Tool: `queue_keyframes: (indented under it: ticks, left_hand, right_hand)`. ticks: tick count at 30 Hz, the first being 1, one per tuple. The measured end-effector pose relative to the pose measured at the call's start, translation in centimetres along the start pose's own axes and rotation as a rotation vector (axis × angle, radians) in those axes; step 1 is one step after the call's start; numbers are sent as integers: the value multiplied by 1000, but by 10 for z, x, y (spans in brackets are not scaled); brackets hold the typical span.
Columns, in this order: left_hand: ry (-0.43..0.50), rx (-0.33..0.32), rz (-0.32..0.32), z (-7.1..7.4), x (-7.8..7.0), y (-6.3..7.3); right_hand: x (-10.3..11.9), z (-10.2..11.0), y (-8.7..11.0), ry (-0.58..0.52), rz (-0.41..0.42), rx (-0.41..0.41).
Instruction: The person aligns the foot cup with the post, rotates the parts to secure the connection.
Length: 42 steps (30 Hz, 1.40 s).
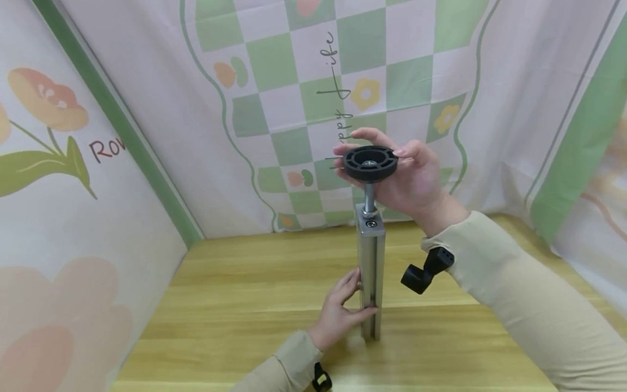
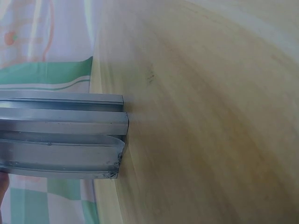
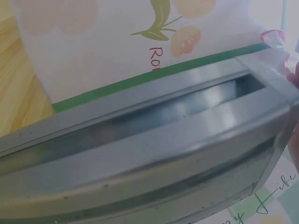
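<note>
A silver aluminium profile (image 1: 368, 267) with slots along its sides stands upright on the wooden table. Its metal end plate (image 1: 363, 227) carries a bolt and a threaded rod (image 1: 369, 196), topped by a round black levelling foot (image 1: 370, 175). Low on the profile, my left hand (image 1: 335, 316) grips it, thumb across the near side and fingers on the left. Up at the black foot, my right hand (image 1: 411, 177) holds the rim between the thumb side and fingers passing behind. The left wrist view shows the profile's lower end (image 2: 70, 126) at the table; the right wrist view shows its slotted side (image 3: 154, 154).
The wooden table (image 1: 235, 305) spreads around the profile. Printed curtains hang behind it (image 1: 274, 109), at the left (image 1: 44, 228) and at the right (image 1: 563, 179). A black wrist mount (image 1: 426, 270) sticks out from the right sleeve, another (image 1: 321, 377) from the left.
</note>
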<state>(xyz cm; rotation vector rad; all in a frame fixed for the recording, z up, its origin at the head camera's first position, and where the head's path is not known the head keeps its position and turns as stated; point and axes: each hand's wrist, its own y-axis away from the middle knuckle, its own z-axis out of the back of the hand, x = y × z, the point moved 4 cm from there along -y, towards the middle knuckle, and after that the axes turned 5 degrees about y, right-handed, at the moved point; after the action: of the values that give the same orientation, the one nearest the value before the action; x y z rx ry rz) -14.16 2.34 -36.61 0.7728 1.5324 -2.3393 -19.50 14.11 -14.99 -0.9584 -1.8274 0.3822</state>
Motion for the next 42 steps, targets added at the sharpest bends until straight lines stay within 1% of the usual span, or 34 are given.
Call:
queue_keyframes:
  ticks: [2, 5, 9, 11, 16, 19, 21, 23, 27, 30, 34, 36, 42]
  left_hand:
    - [2, 1, 6, 0, 0, 0]
    - [10, 5, 25, 0, -1, -1]
    - [16, 10, 43, 0, -1, -2]
    - [18, 11, 41, -1, 2, 0]
    - [8, 16, 44, -6, 21, 10]
    - [7, 21, 59, -8, 28, 14]
    - [12, 21, 73, -8, 29, 15]
    - [8, 18, 73, -8, 28, 15]
    - [20, 15, 96, -8, 29, 17]
    - [41, 17, 129, -9, 30, 19]
    - [50, 18, 147, -9, 31, 18]
    - [55, 17, 146, -9, 31, 17]
    - [80, 9, 161, -9, 31, 17]
  right_hand:
    - [0, 1, 1, -26, 10, -1]
    - [0, 3, 1, -43, 21, -23]
    - [-2, 5, 2, -2, 26, -79]
    - [-3, 5, 2, 29, 37, -100]
    - [-4, 5, 5, 97, 71, -109]
    - [-3, 6, 9, 205, 81, -120]
    - [-2, 7, 11, 297, 86, -135]
    - [-1, 8, 13, 390, 94, -163]
    - [3, 8, 14, 503, 114, -203]
    - [8, 6, 15, 590, 128, -249]
    - [13, 1, 17, 738, 129, -350]
    - [15, -2, 17, 803, 121, -408]
    - [18, -14, 16, 1016, 49, -601]
